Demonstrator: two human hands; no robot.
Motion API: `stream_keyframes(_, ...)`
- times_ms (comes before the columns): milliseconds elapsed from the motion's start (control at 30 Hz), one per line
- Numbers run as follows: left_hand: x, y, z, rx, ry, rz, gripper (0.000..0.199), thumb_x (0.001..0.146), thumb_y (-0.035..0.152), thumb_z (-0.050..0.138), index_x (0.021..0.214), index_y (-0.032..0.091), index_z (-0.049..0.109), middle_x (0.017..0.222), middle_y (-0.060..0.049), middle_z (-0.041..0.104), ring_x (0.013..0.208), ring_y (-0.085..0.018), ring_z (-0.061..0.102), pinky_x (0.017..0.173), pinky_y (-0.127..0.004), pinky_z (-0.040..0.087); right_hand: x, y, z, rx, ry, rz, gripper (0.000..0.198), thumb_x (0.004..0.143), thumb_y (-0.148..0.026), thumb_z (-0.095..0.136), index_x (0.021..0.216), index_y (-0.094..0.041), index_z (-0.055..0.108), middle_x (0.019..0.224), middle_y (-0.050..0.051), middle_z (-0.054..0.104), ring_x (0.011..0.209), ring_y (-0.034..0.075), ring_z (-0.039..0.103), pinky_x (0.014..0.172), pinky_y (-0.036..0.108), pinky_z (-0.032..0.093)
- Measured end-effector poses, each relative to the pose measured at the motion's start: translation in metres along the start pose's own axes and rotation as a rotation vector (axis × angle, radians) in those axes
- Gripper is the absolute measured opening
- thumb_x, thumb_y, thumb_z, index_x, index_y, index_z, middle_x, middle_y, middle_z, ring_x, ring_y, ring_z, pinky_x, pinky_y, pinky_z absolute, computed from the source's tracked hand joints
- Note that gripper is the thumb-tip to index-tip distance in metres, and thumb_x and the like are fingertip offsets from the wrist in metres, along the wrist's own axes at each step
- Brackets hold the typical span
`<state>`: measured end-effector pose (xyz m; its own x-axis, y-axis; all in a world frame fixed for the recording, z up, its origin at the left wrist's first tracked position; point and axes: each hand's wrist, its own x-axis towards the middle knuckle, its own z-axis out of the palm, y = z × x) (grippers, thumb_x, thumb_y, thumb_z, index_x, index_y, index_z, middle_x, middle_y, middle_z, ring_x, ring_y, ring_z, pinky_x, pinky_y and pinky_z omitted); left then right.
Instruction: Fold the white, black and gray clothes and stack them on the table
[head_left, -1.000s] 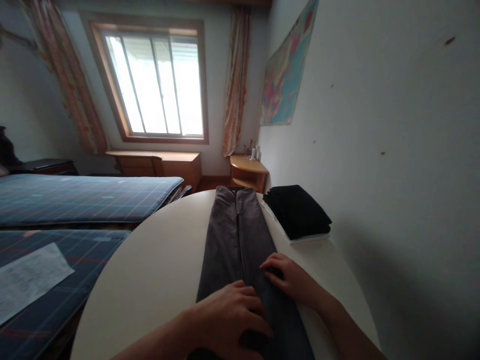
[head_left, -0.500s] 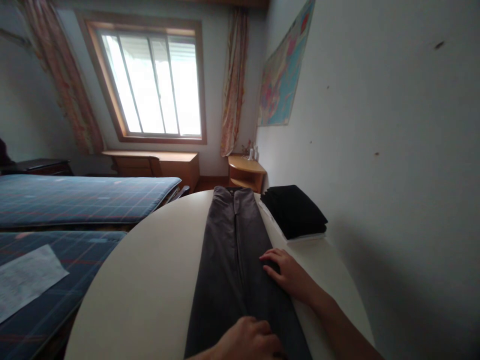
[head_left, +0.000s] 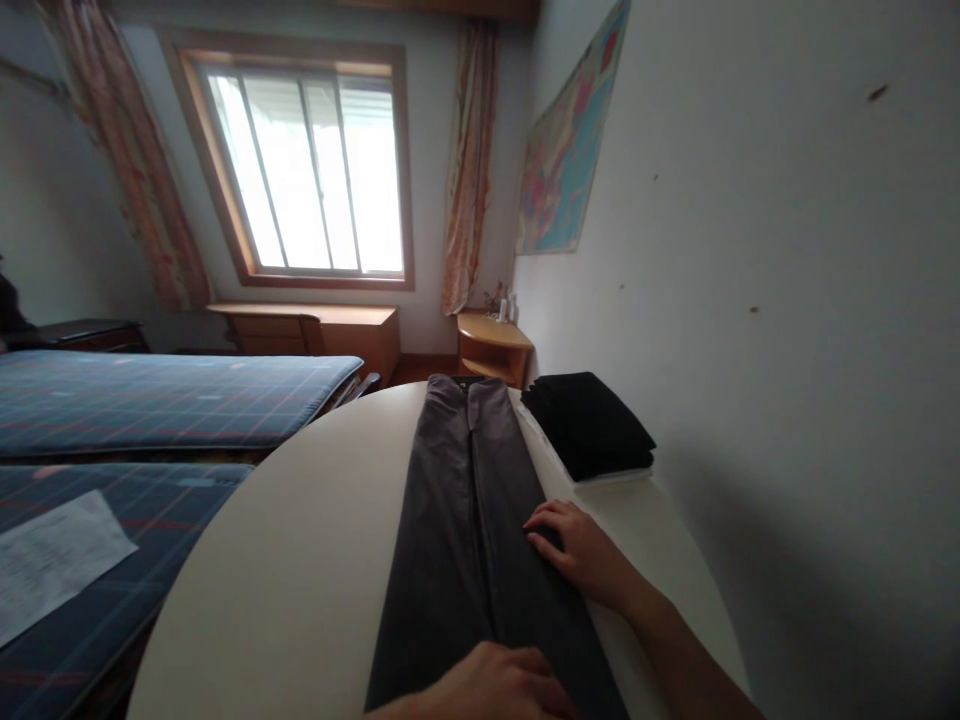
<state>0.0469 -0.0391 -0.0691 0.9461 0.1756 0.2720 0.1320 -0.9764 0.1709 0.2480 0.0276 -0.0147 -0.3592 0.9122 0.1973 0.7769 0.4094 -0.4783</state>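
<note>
A pair of dark grey trousers (head_left: pixel 442 510) lies lengthwise on the round white table (head_left: pixel 285 560), waistband at the far end, the two legs side by side. My right hand (head_left: pixel 574 545) rests on their right edge about midway, fingers stretched out and slightly bent, holding nothing. Closer to me, my left hand (head_left: pixel 495 685) lies across the legs at the bottom of the view. Its back faces up and its fingers are bent over the cloth, with the fingertips partly cut off. Right of the waistband sits a stack of folded black cloth (head_left: pixel 592 425) on something white.
A wall (head_left: pixel 787 400) runs close along the table's right side. Left of the table are plaid mattresses (head_left: pixel 187 400), with a sheet of paper (head_left: pixel 60 560) on the nearer one. A desk (head_left: pixel 352 320) and a corner shelf (head_left: pixel 495 330) stand beyond, below the window.
My left hand has slid slightly down, toward me, over the trouser legs. My right hand has barely shifted, and the trousers lie nearly as before.
</note>
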Motion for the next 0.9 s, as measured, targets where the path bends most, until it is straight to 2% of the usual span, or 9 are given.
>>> stream_keyframes(167, -0.002, -0.002, -0.001, 0.067, 0.013, 0.005, 0.019, 0.094, 0.036, 0.062, 0.111, 0.027, 0.064, 0.105, 0.007, 0.074, 0.086, -0.011, 0.064, 0.054, -0.023, 0.040, 0.001, 0.004, 0.004, -0.191, 0.169, 0.266, 0.021, 0.091, -0.034, 0.054, 0.097, -0.019, 0.067, 0.098, 0.008, 0.069, 0.091, 0.023, 0.064, 0.081, 0.034, 0.045)
stream_keyframes(233, -0.001, -0.001, 0.001, 0.078, 0.015, 0.015, 0.018, 0.094, 0.036, 0.063, 0.108, 0.026, 0.063, 0.102, 0.007, 0.073, 0.084, -0.011, 0.064, 0.051, -0.023, 0.039, 0.002, 0.006, 0.008, -0.252, 0.167, 0.345, 0.021, 0.091, -0.037, 0.055, 0.090, -0.019, 0.066, 0.092, 0.008, 0.070, 0.084, 0.023, 0.065, 0.074, 0.033, 0.044)
stream_keyframes(333, 0.001, 0.002, 0.001, 0.103, 0.021, 0.018, 0.015, 0.093, 0.036, 0.064, 0.101, 0.024, 0.062, 0.094, 0.007, 0.073, 0.079, -0.011, 0.063, 0.048, -0.024, 0.037, 0.003, 0.007, 0.011, -0.295, 0.131, 0.373, 0.022, 0.092, -0.034, 0.052, 0.082, -0.020, 0.064, 0.087, 0.008, 0.071, 0.078, 0.021, 0.066, 0.068, 0.031, 0.041)
stream_keyframes(467, 0.003, 0.004, -0.004, 0.119, 0.074, -0.014, 0.016, 0.095, 0.039, 0.060, 0.095, 0.023, 0.061, 0.078, 0.007, 0.070, 0.070, -0.010, 0.062, 0.045, -0.026, 0.034, 0.006, 0.009, 0.009, -0.278, 0.122, 0.419, 0.023, 0.093, -0.032, 0.048, 0.080, -0.020, 0.064, 0.083, 0.007, 0.072, 0.076, 0.021, 0.067, 0.063, 0.030, 0.038)
stream_keyframes(600, 0.003, 0.004, -0.001, 0.119, 0.070, -0.020, 0.019, 0.096, 0.042, 0.059, 0.093, 0.023, 0.060, 0.076, 0.006, 0.068, 0.068, -0.010, 0.061, 0.043, -0.026, 0.032, 0.007, 0.012, 0.005, -0.247, 0.145, 0.508, 0.021, 0.090, -0.033, 0.050, 0.080, -0.021, 0.064, 0.080, 0.007, 0.073, 0.074, 0.021, 0.068, 0.060, 0.029, 0.036)
stream_keyframes(700, 0.003, 0.002, 0.004, 0.111, 0.034, -0.002, 0.015, 0.095, 0.037, 0.061, 0.097, 0.023, 0.061, 0.085, 0.005, 0.071, 0.072, -0.010, 0.062, 0.046, -0.024, 0.036, 0.007, 0.013, 0.006, -0.269, 0.140, 0.491, 0.022, 0.091, -0.035, 0.050, 0.085, -0.021, 0.067, 0.083, 0.006, 0.073, 0.077, 0.021, 0.068, 0.065, 0.030, 0.039)
stream_keyframes(767, 0.002, 0.002, 0.000, 0.053, 0.009, 0.030, 0.013, 0.095, 0.034, 0.061, 0.104, 0.024, 0.062, 0.097, 0.005, 0.073, 0.078, -0.011, 0.064, 0.053, -0.022, 0.041, 0.009, 0.014, 0.010, -0.266, 0.181, 0.421, 0.028, 0.093, -0.039, 0.049, 0.105, -0.022, 0.068, 0.097, 0.008, 0.073, 0.088, 0.023, 0.067, 0.074, 0.032, 0.043)
stream_keyframes(833, 0.001, 0.001, -0.016, -0.037, -0.022, 0.043, 0.012, 0.097, 0.030, 0.059, 0.106, 0.024, 0.062, 0.102, 0.004, 0.073, 0.084, -0.011, 0.065, 0.061, -0.021, 0.045, 0.011, 0.014, 0.014, -0.256, 0.205, 0.301, 0.037, 0.094, -0.041, 0.050, 0.123, -0.023, 0.063, 0.117, 0.009, 0.068, 0.107, 0.025, 0.063, 0.087, 0.036, 0.043)
stream_keyframes(900, -0.002, -0.001, -0.039, -0.103, -0.038, -0.025, 0.007, 0.097, 0.028, 0.058, 0.099, 0.023, 0.063, 0.096, 0.004, 0.072, 0.084, -0.011, 0.066, 0.071, -0.020, 0.047, 0.012, 0.015, 0.018, -0.259, 0.181, 0.214, 0.037, 0.094, -0.039, 0.051, 0.126, -0.025, 0.064, 0.128, 0.009, 0.063, 0.119, 0.026, 0.055, 0.096, 0.039, 0.040)
